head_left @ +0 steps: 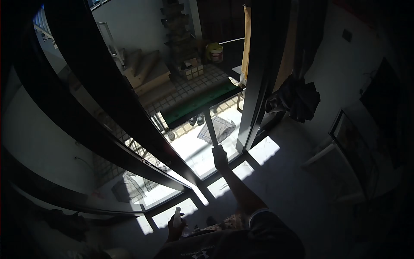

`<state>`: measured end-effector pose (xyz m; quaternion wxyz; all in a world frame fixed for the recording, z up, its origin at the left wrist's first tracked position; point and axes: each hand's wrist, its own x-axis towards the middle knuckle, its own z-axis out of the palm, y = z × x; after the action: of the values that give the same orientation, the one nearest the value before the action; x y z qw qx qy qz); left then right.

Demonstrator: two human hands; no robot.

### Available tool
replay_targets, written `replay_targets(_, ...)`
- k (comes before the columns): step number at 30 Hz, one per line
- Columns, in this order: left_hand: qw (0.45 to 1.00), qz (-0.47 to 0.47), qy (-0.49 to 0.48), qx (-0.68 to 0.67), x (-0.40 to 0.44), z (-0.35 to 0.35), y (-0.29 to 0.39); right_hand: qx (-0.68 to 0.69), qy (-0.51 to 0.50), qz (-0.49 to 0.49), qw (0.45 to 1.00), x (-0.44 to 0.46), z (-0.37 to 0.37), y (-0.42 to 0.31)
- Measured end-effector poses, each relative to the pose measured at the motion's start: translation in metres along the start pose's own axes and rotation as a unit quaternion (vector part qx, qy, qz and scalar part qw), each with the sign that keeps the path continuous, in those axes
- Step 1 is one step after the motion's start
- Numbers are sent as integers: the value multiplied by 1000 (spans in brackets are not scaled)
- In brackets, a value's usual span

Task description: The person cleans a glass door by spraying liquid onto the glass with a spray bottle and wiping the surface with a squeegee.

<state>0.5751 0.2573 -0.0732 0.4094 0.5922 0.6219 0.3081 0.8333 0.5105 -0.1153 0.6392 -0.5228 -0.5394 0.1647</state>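
My right hand (220, 158) is closed around the lower end of a long, flat grey bar (211, 126), which reaches up and forward in front of the sunlit doorway. Low in the view, near my body, my left hand (176, 226) is wrapped round a pale bottle (177, 216) with its top pointing up. Beyond the bar, a grey checked cloth (219, 129) lies on the bright floor outside. Dark-framed glass door panels (129, 125) stand to the left of the bar.
A green bench or rolled mat (202, 102) lies outside, with shoes (197, 120) beside it. Wooden steps (148, 71) and a yellow-topped bucket (214, 52) stand farther back. At right are a tied dark curtain (297, 100) and a leaning frame (351, 149).
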Motion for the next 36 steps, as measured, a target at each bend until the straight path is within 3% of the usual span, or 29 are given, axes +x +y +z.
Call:
replay_targets(2, 992, -65, -19, -105, -5, 0, 4, -7, -20, 75, 997, -36, -5, 23)
replay_targets(3, 992, -69, -19, -102, -6, 1, -3, -23, -34, 123, 992, -56, -8, 38)
replay_targets(5, 991, -75, -13, -111, -8, 2, -20, -93, -47, 81, 991, -97, -15, 73)
replay_targets(7, 992, -78, -7, -98, -6, 1, -9, -97, -78, 165, 978, -135, -30, 85)
replay_targets(9, 993, -76, -3, -89, -5, 3, -5, -189, -120, 92, 970, -164, -54, 85)
replay_targets(12, 993, -43, -11, -105, -1, 7, -10, -283, -164, 76, 942, -218, -87, 124)
replay_targets(14, 997, -19, -23, -74, 4, 11, -12, -390, -292, 64, 871, -223, -113, 123)
replay_targets(17, 996, 56, -21, -68, 8, 15, -6, -433, -254, 53, 863, -228, -147, 100)
replay_targets(18, 995, 66, -23, -74, 13, 16, -3, -439, -246, 48, 863, -211, -150, 94)
replay_targets(20, 992, 31, -36, -119, 10, 16, 3, -325, -146, 48, 933, -157, -147, 54)
replay_targets(21, 987, 52, -27, -150, 13, 19, -1, -318, -122, 61, 938, -117, -143, 27)
replay_targets(22, 985, 24, -38, -169, 11, 17, 8, -231, -8, -34, 972, -74, -134, -4)
replay_targets(23, 981, -2, -49, -188, 12, 16, 19, -160, 27, 45, 986, -42, -128, -9)
replay_targets(24, 985, 42, -50, -159, 18, 16, 21, -80, 48, 56, 994, -9, -122, -13)
replay_targets(25, 985, 45, -53, -161, 22, 17, 24, -91, 38, 109, 989, 27, -121, -46)
replay_targets(27, 990, 55, -49, -119, 28, 18, 27, -85, 119, -51, 988, 82, -110, -79)
replay_targets(29, 991, 103, -31, -77, 32, 22, 27, -92, 119, -66, 986, 121, -104, -88)
replay_targets(32, 995, 39, -14, -86, 27, 21, 62, -140, 109, -66, 982, 155, -104, -132)
replay_targets(36, 998, 32, -28, -56, 37, 33, 37, -43, 55, 9, 998, 182, -94, -90)
